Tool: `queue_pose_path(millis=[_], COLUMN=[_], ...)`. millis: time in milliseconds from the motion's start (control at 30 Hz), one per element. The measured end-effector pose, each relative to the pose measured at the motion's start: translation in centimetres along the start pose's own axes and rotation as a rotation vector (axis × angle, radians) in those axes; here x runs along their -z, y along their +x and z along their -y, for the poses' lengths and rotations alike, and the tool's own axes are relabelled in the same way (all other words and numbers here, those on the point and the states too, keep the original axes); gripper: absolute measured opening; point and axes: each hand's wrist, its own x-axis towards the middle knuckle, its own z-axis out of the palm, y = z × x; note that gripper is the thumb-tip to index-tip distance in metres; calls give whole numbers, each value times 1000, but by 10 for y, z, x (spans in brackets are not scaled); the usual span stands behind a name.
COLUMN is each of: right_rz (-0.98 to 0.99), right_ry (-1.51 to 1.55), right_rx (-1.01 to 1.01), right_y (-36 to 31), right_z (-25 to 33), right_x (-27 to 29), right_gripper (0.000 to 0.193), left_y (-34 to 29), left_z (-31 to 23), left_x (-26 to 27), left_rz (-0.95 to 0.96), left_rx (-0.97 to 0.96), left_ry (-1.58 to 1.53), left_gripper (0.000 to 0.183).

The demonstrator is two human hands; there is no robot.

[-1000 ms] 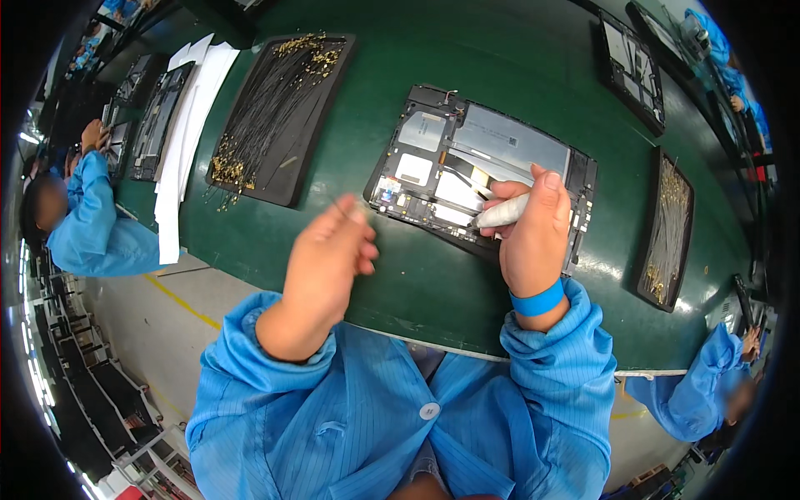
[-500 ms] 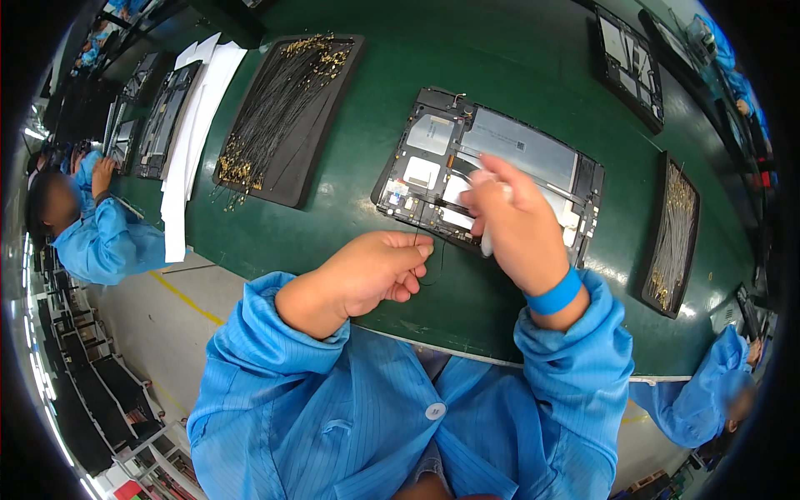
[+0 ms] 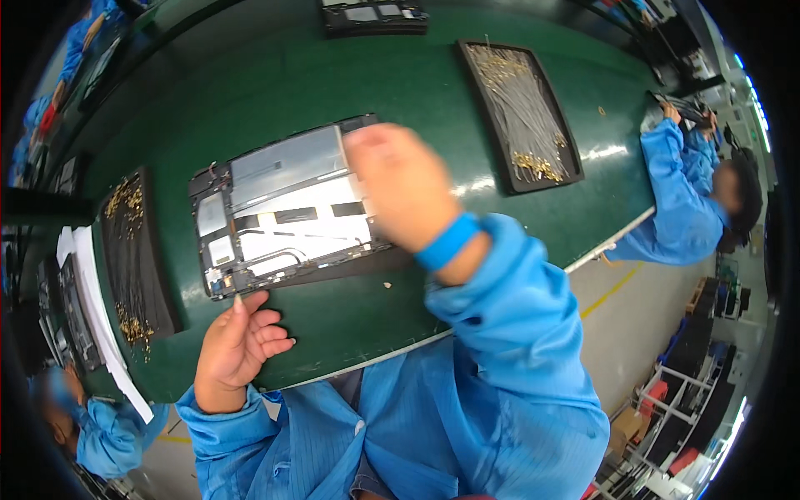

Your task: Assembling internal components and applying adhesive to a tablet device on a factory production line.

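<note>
Two bare hands at a green table (image 3: 433,321); one opened tablet-style device (image 3: 308,218) lies flat between them, left of centre, slightly turned.

Device interior: one large silver-grey panel (image 3: 287,169) along the far side; two small pale panels stacked at the left end; a bright white area nearer the person, bearing three black patches in a row.

Left hand (image 3: 242,346): palm turned up, fingers apart and loosely curled, thumb tip at the device's near left corner. No object visible in it; contact with the casing cannot be told.

Right hand (image 3: 400,187): over the device's right end, motion-blurred. Cannot tell whether its fingers are apart or closed on something. One blue wristband (image 3: 450,242) on that wrist.

Trays, black, two. Left tray (image 3: 169,304): many black cables with gold-coloured ends, too many to count. Right tray (image 3: 575,171), well apart from the device: grey cables, gold-coloured ends, likewise uncounted.

One more opened device (image 3: 375,15) at the far side of the table. White sheets (image 3: 104,321) beyond the left tray, overlapping, number unclear.

Co-workers in blue: one at right (image 3: 683,200), one at lower left (image 3: 108,437).
</note>
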Motion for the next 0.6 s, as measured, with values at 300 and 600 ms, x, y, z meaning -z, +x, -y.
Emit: queue_pose_path(millis=[300, 600], right_rz=[-529, -248], right_ry=[-783, -913], right_rx=[-243, -381], right_y=[-46, -39], right_z=[-68, -61], right_x=[173, 152], right_gripper=[31, 39], left_y=[4, 2], left_z=[-2, 4], left_x=[-2, -6], left_rz=[52, 13], left_rx=[14, -74], left_ry=[-12, 54], left_gripper=[38, 38])
